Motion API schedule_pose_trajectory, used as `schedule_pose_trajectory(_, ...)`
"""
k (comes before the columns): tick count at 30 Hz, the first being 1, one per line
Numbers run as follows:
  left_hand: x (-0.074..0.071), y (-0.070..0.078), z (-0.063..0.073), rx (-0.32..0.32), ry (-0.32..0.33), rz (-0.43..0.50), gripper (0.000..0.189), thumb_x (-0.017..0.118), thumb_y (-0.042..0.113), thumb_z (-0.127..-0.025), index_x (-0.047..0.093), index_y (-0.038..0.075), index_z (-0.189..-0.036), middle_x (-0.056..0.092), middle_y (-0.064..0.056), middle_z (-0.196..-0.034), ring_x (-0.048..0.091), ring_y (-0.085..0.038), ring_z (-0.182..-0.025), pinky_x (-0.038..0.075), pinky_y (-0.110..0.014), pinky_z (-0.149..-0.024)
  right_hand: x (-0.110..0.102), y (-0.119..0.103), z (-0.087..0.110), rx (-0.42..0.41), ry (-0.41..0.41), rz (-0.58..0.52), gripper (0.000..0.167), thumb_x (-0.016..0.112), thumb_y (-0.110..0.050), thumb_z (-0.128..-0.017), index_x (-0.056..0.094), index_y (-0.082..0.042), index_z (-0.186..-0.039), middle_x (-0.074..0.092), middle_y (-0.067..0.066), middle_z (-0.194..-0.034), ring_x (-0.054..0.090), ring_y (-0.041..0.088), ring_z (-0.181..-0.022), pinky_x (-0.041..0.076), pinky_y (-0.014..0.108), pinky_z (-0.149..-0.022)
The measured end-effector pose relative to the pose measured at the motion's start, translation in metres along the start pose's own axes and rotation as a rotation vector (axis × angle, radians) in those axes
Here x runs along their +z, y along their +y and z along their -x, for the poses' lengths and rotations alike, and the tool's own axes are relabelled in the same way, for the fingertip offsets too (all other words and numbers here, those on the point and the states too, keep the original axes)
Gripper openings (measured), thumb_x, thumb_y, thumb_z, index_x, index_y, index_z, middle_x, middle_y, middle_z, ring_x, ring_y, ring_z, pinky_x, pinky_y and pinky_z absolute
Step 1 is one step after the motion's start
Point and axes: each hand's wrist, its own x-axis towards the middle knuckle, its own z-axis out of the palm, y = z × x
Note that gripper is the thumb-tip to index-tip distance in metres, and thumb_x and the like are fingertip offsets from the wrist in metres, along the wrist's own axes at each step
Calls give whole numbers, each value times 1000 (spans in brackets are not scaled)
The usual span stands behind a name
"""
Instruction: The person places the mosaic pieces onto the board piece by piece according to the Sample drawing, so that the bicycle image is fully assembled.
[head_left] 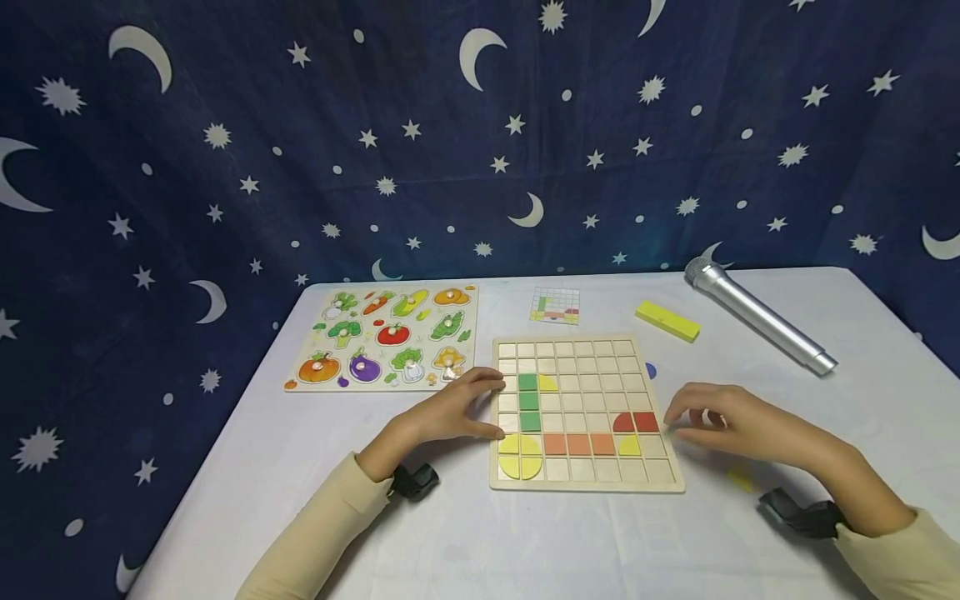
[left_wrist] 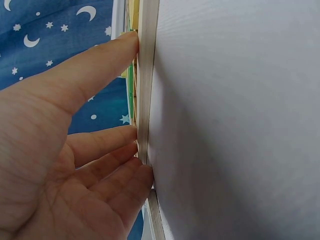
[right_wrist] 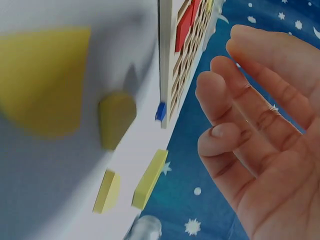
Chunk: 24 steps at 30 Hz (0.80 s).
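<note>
A wooden grid board (head_left: pixel 585 471) lies on the white table, with coloured tiles in some of its cells. Green squares (head_left: pixel 529 401) stand in a column, orange squares (head_left: pixel 579 444) in a row, and yellow quarter circles (head_left: pixel 530 465) fill the lower left corner. A red square (head_left: pixel 644 422) sits by the right edge. My left hand (head_left: pixel 457 408) touches the board's left side with thumb and fingertips. Just off the right side hovers my right hand (head_left: pixel 738 423), its fingers loosely bent around nothing. Beneath it lies a yellow piece (head_left: pixel 740 477); a blue piece (head_left: pixel 651 370) pokes out beside the board.
Behind the board lies a small pattern card (head_left: pixel 555 306). A yellow bar (head_left: pixel 667 322) and a silver microphone (head_left: pixel 761 315) lie at the back right. A vegetable peg puzzle (head_left: pixel 390 336) is at the back left. A starry dark blue cloth (head_left: pixel 450 108) hangs behind the table.
</note>
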Motion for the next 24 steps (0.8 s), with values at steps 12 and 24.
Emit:
schedule_pose_trajectory(12,1,-2,0,15,-1,-9,72,80,28,-82,49,0,-140,39,-12,-149,36,-28,-139,30,-44,-115,-9,30,19,-23,69,42,32,78,5,-75,67,-14,-99,65,-6,-91,47,-1,-68,41,19,-53)
schedule_pose_trajectory(24,2,-3,1,9,3,-12,72,80,29,-82,49,0,-140,39,-12,-148,36,-28,-139,30,-44,-114,-8,40,26,61,-39,-34,35,77,5,-75,72,-14,-104,65,-5,-106,50,3,-72,42,20,-55)
